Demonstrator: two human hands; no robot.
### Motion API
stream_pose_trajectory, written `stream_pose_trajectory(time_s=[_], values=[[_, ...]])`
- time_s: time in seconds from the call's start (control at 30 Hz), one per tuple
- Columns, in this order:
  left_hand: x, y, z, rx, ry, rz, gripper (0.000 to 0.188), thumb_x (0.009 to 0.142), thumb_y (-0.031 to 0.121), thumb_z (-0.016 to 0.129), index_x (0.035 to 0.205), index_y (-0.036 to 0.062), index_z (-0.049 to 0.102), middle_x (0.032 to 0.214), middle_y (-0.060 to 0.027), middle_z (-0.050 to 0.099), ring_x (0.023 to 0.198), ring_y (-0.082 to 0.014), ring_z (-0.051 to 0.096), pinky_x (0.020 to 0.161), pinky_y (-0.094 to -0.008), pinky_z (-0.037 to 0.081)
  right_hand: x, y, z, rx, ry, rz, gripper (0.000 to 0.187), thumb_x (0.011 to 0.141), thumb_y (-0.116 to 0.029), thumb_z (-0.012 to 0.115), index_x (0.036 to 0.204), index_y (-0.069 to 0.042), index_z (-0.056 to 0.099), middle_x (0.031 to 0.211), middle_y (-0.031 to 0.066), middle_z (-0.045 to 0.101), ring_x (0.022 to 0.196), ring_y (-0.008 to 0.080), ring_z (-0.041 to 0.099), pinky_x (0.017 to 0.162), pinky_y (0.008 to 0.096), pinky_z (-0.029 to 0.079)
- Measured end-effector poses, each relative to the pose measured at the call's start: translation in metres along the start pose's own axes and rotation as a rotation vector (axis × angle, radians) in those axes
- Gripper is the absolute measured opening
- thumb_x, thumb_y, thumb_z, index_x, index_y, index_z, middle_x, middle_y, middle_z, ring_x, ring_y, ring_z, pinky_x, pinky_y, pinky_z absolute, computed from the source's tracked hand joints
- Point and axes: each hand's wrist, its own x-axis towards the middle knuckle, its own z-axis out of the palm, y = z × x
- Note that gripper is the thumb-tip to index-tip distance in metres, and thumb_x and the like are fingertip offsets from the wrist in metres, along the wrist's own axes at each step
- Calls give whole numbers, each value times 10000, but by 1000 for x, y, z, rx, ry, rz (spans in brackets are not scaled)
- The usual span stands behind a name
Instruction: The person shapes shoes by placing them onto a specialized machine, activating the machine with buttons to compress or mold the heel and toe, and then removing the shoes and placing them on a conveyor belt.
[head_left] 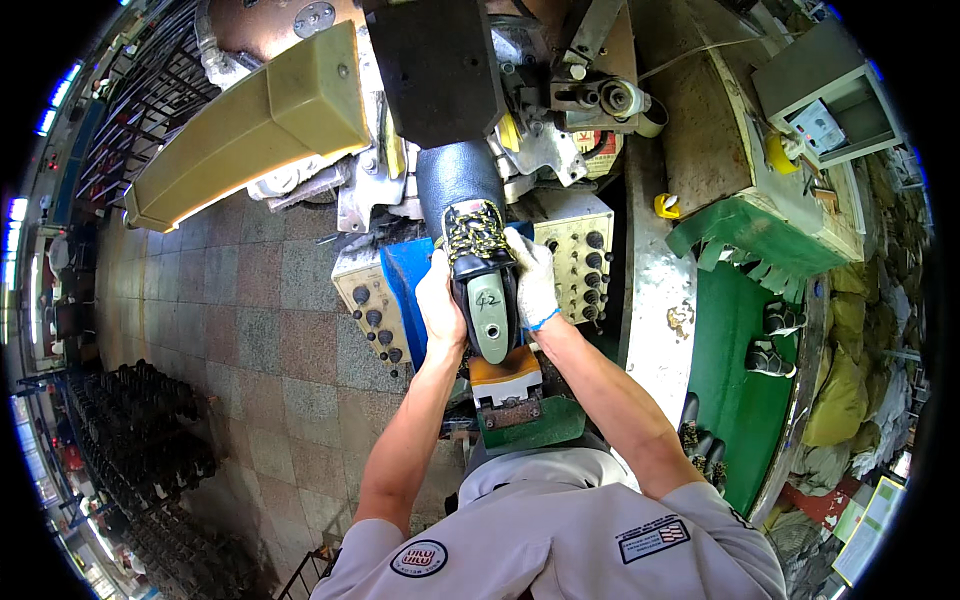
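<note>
A black lace-up shoe upper point(462, 185) is stretched over a green shoe last point(487, 325), its toe end reaching under the dark block of a machine. Speckled yellow-and-black laces point(474, 232) cross its front. My left hand point(438, 305) is closed along the left side of the shoe near the heel. On the opposite side, my right hand point(534, 275), in a white glove with a blue cuff, grips the shoe by the collar. Just below the heel end sits an orange-brown pad point(503, 367) on a metal bracket. The toe tip is hidden by the block.
The machine's dark block point(435, 75) and a yellow curved cover point(250, 125) stand ahead. Knob panels point(578, 262) flank the shoe on both sides. At right are a worn cabinet point(700, 130) and a green surface with shoes point(770, 340). A rack of dark shoes point(135, 430) stands left.
</note>
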Motion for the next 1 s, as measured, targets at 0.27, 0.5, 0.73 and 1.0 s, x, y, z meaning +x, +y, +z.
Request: stream_pose_trajectory(time_s=[0.27, 0.5, 0.73, 1.0], values=[[-1, -8, -9, 275, -7, 135, 489, 1122, 314, 311, 1157, -36, 651, 1044, -80, 713, 922, -138, 624, 869, -298, 493, -5, -11, 0, -46, 0, -3, 428, 992, -325, 646, 1180, 56, 697, 1064, 55, 722, 938, 114, 624, 862, 283, 498], [-17, -39, -67, 403, 14, 112, 426, 1045, 322, 484, 1280, -2, 630, 1057, -152, 697, 961, -197, 631, 889, -325, 479, -27, -18, -18, -242, 73, -151, 535, 1025, -393, 583, 1346, 35, 597, 1232, 95, 673, 1054, 178, 639, 934, 318, 509], [-149, -155, -183, 1600, -210, 145, 1094, 695, 260, 865, 1508, -94, 224, 1559, -334, 280, 1449, -483, 289, 1182, -529, 284, -116, -36, -139, 4, 197, 30, 636, 1008, -392, 591, 1429, 66, 456, 1238, 233, 654, 1028, 328, 702, 725, 380, 608], [-130, -125, -171, 1276, -94, -251, 1035, 672, 266, 880, 1510, -26, 348, 1357, -269, 574, 1215, -443, 573, 1030, -493, 468, -123, -52, -145, -41, 151, 56, 620, 996, -329, 618, 1428, 82, 448, 1249, 223, 649, 1013, 324, 702, 744, 392, 596]])
